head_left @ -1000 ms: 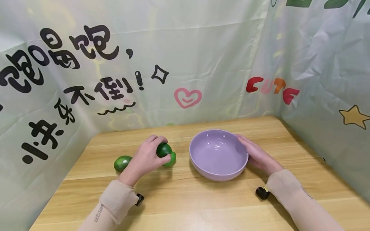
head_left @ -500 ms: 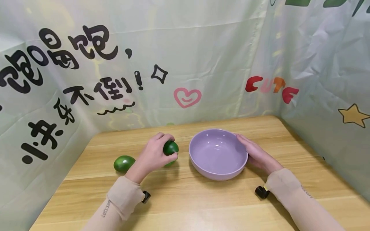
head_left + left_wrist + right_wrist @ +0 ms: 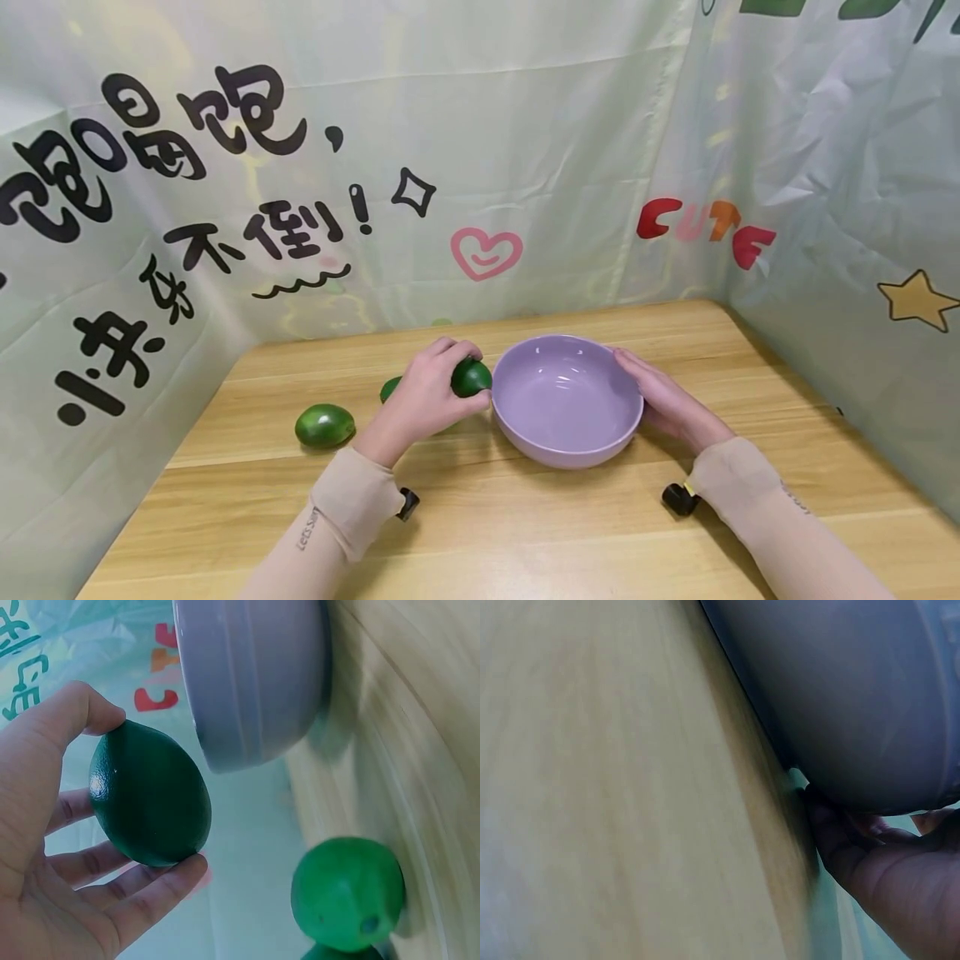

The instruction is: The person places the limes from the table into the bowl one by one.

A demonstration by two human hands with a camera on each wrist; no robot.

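A dark green lime is pinched between the thumb and fingers of my left hand, held above the table just left of the bowl. In the left wrist view the lime appears whole, a gap between it and the bowl's wall. The shiny purple bowl stands upright with nothing in it. Against its right side rests my right hand, fingers extended along the outer wall. In the right wrist view, the fingers touch the bowl low down, near its base.
A green mango-like fruit lies on the wooden table at the left. Another green fruit is mostly hidden behind my left hand. A brighter green fruit shows in the left wrist view. Printed cloth hangs behind the table.
My left hand has carried the lime rightward to the bowl's left rim, uncovering more of the mango-like fruit and part of the fruit behind the hand. Right hand and bowl stay put.
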